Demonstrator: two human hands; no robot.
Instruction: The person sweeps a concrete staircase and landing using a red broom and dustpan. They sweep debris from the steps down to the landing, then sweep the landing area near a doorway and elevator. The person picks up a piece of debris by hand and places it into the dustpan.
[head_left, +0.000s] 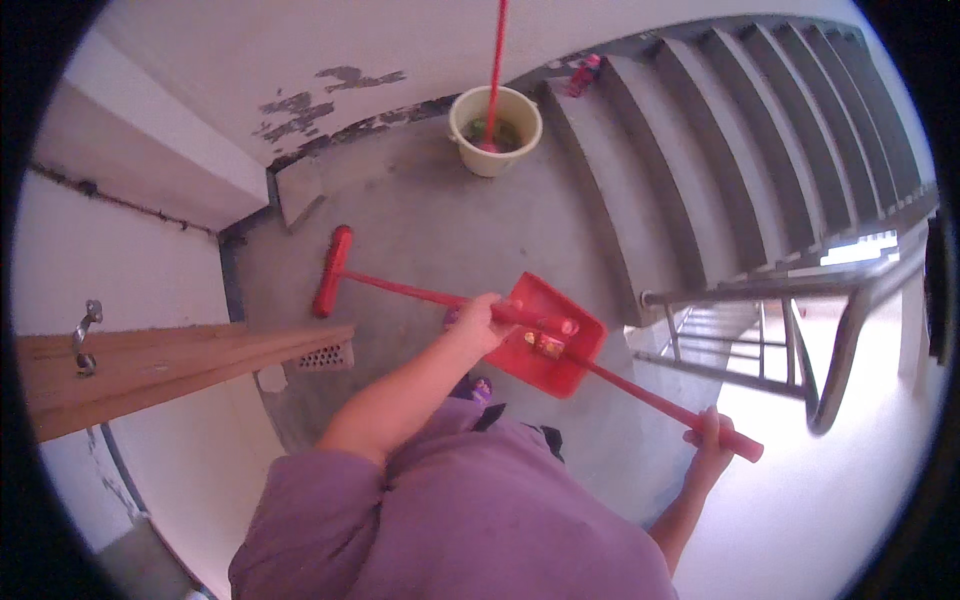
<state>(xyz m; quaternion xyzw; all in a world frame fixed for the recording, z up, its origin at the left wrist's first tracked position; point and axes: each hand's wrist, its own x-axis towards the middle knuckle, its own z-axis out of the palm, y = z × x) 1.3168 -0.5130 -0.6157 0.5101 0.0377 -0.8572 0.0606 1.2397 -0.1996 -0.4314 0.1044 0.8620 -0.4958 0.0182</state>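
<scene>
My left hand (480, 326) is closed around the upper part of a red handle (405, 288). Its far end joins a red broom head (332, 271), which lies over the grey floor to the left; the bristles cannot be made out. In my right hand (709, 446) is the end of the long handle (637, 394) of a red dustpan (544, 379). The pan is in front of my feet, partly covered by the broom handle. A small, colourful piece of litter, perhaps a wrapper (550, 346), shows inside it.
A cream bucket (487, 166) with a red stick (496, 67) and dark liquid stands by the wall. Concrete stairs (645, 157) rise at right, with a pink bottle (584, 75) on the lowest steps. A metal railing (720, 289) and a wooden door (187, 352) flank the floor.
</scene>
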